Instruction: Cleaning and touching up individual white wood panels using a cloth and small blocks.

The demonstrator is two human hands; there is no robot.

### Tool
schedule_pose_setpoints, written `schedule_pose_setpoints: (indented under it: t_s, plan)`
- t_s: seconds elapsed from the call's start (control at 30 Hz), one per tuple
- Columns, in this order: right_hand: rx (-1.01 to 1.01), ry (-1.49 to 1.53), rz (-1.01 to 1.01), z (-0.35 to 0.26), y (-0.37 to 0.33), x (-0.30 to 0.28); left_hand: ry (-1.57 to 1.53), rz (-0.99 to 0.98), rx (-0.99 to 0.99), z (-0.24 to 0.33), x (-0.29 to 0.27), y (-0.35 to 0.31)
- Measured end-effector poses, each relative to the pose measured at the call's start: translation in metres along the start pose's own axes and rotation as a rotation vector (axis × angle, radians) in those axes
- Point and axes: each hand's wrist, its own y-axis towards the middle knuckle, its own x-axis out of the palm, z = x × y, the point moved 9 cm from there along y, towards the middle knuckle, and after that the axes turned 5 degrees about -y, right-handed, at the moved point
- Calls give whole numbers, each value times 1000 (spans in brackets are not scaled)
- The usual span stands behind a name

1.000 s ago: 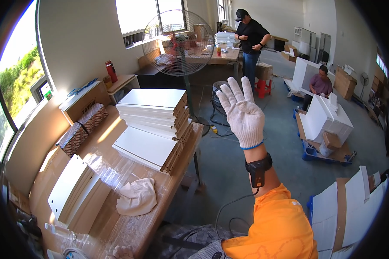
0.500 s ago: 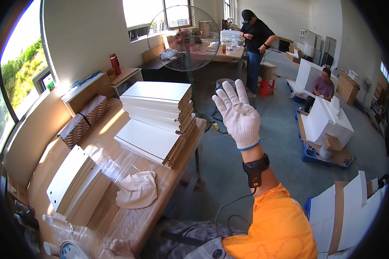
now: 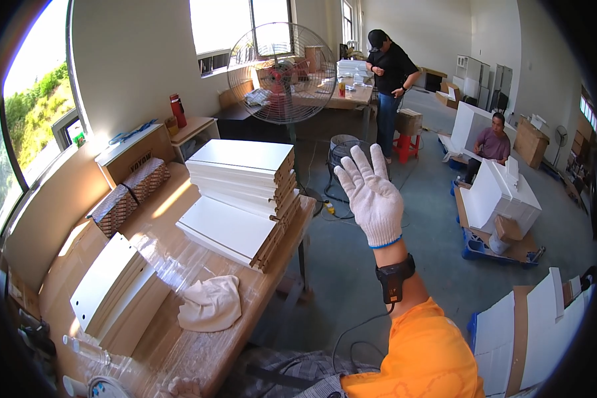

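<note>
My right hand (image 3: 376,202) is raised in front of me over the floor, in a white knit glove with a blue cuff edge. Its fingers are spread and it holds nothing. Below the glove, a black device (image 3: 396,278) with a cable is strapped to the wrist. Only a small part of my left hand (image 3: 182,387) shows at the lower edge, by the table's near edge; its finger posture is unclear. Nearest to it on the table lie a crumpled cream cloth (image 3: 210,303) and clear plastic film (image 3: 152,345). White panels (image 3: 229,229) are stacked farther back.
More white panels (image 3: 109,282) lie on the table's left side. A large wire-caged fan (image 3: 282,73) stands beyond the table. One person (image 3: 393,73) stands at the back; another person (image 3: 493,140) sits among white cabinets (image 3: 501,196) at right. Wrapped boards (image 3: 540,331) stand lower right.
My raised right hand sits slightly lower and farther right in the picture, still spread. The view has tilted up a little. The seated person's head has lifted.
</note>
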Motion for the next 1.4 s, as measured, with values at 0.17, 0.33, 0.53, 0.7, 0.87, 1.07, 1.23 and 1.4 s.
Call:
schedule_pose_setpoints:
  t_s: [0.17, 0.33, 0.53, 0.7, 0.87, 1.07, 1.23, 1.4]
  plan:
    - [22, 48, -45, 7, -6, 1, 33, -37, -25, -1, -1, 1]
    - [35, 52, -59, 10, -8, -5, 87, -32, -6, -4, 13, 4]
    - [37, 85, -33, 6, -10, -25, 122, 23, -23, -6, 3, 9]
    - [40, 101, 24, 7, -14, -40, 130, 389, 38, -1, 21, -5]
    - [33, 100, 38, 9, -14, -43, 35, 39, -7, 0, 1, 2]
    - [28, 157, 80, 10, -13, -55, 59, 96, 11, 1, -5, 1]
    - [40, 186, 134, 8, -15, -57, 33, 21, -7, -1, -4, 1]
    - [29, 181, 153, 7, -15, -60, 118, 139, 29, 0, 19, 1]
